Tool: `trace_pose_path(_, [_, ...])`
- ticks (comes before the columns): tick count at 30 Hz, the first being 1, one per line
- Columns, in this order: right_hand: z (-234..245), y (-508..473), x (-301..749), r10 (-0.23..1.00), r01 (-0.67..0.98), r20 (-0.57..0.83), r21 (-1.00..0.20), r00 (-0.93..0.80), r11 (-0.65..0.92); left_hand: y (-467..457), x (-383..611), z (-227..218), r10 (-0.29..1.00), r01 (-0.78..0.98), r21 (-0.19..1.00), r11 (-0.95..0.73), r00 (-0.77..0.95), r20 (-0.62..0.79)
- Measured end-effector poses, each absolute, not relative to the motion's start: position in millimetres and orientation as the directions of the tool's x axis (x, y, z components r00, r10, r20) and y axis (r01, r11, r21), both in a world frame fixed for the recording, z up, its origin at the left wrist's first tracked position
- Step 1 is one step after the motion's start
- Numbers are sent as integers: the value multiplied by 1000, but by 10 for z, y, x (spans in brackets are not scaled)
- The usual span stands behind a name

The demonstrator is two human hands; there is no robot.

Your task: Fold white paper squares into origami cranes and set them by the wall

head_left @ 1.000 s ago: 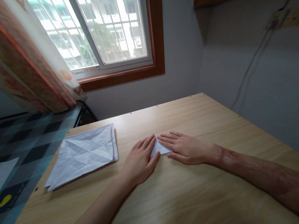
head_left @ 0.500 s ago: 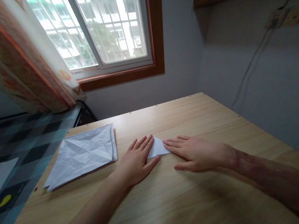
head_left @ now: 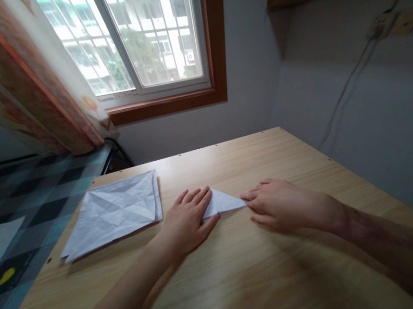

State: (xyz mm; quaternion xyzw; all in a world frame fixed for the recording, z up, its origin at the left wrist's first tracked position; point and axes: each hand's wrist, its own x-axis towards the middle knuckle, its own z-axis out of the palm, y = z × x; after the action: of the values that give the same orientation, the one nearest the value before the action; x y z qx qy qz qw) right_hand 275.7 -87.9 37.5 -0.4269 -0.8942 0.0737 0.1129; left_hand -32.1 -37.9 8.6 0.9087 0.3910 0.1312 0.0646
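Resting palm down, my left hand (head_left: 189, 219) covers the left part of the small folded paper (head_left: 222, 202), which lies flat near the middle of the wooden table (head_left: 221, 289). From my distant seat I see those fingers laid out straight, curled round nothing; I take that broad cover as an anchor, so that so light a piece does not slide. My right hand (head_left: 278, 203) sits at the opposite end, its fingertips at the narrow right corner. I can't make out whether they pinch that corner or merely press it to the wood, as the hand hides its own underside. Placed so, my hands bear on the two ends and leave the middle in plain sight, sloping edge and near edge both. The larger creased paper (head_left: 124, 208) lies to the left, near that hand but not under it, probably there to leave both hands room. Past the table's left side, white paper (head_left: 5, 243) rests on checked cloth (head_left: 74, 168).
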Motion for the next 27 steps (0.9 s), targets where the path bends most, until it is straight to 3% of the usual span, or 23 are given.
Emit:
trace_pose_path(6, [491,-841,2693,784,765,62,-183,-618,618,-399,-262,129,741,724,164,-670,638,210])
trace_pose_path(10, [503,-821,2564,819,805,86,-154,-567,573,-428,-197,150,755,756,131,-642,592,282])
trace_pose_path(14, [433,-787,2460,845,820,155,-207,-511,534,-445,-187,136,777,780,149,-608,545,314])
trace_pose_path(18, [307,-733,2397,864,806,273,-323,-424,497,-448,-197,105,813,783,264,-564,470,343])
trace_pose_path(23, [136,-645,2321,903,765,366,-507,-227,398,-434,-150,75,845,680,511,-525,346,409])
trace_pose_path(27, [9,-626,2271,886,720,403,-541,-231,434,-423,-97,32,880,541,695,-474,271,390])
